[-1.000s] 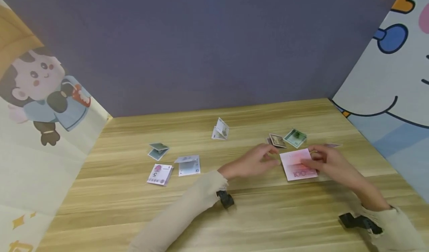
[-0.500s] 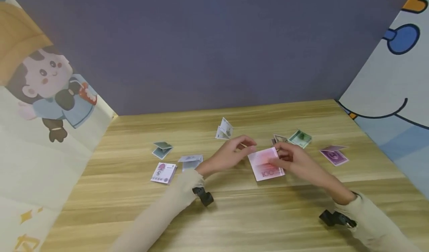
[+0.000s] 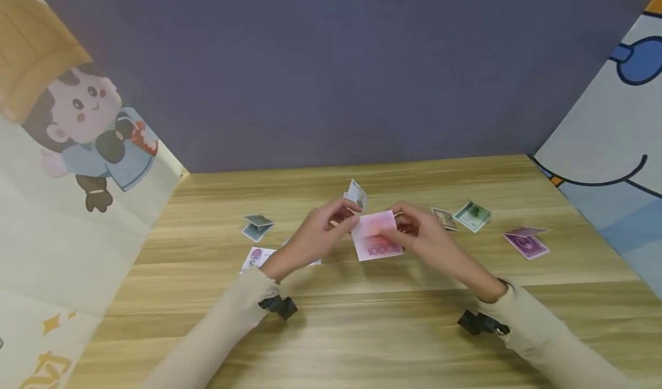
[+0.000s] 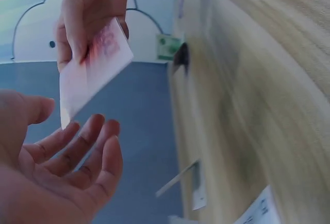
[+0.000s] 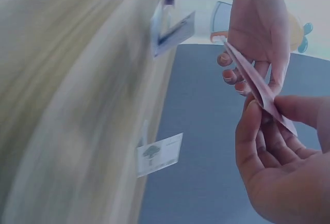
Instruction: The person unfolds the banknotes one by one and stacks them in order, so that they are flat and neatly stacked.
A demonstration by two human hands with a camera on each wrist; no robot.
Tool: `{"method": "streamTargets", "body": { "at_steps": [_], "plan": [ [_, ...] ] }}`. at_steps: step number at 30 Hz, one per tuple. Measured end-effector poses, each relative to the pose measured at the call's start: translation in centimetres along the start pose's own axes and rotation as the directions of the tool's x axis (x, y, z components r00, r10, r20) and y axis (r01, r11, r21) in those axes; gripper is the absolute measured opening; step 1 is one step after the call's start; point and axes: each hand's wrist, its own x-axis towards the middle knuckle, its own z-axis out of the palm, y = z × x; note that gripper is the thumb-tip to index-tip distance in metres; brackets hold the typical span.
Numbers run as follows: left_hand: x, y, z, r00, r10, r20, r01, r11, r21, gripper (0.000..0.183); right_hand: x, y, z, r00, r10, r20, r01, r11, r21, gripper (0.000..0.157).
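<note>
Between thumb and fingers my right hand pinches a folded pink 100 banknote, held up above the wooden table. My left hand is at the note's left upper corner. In the left wrist view, this hand's thumb and loosely bent fingers stand apart, with the lower corner of the pink banknote near the gap. Seen edge-on in the right wrist view, the doubled pink banknote runs from my right fingertips toward the left hand.
Folded banknotes lie around the wooden table: a pale one at the back, brown, green and purple ones on the right. A dark teal note and a 5 note are left, another partly behind the left wrist.
My right hand has carried the pink banknote leftward from the right side to the middle. My left hand has also shifted left, and its fingertips have come closer to the note's corner.
</note>
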Motion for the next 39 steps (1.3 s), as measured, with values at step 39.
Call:
{"method": "streamTargets", "body": {
  "at_steps": [39],
  "plan": [
    [-1.5, 1.6, -1.1, 0.991, 0.087, -0.107, -0.113, 0.956, -0.271, 0.007, -0.6, -2.4, 0.0, 0.964, -0.143, 0.226, 0.096, 0.974, 0.207, 0.052]
  ]
}}
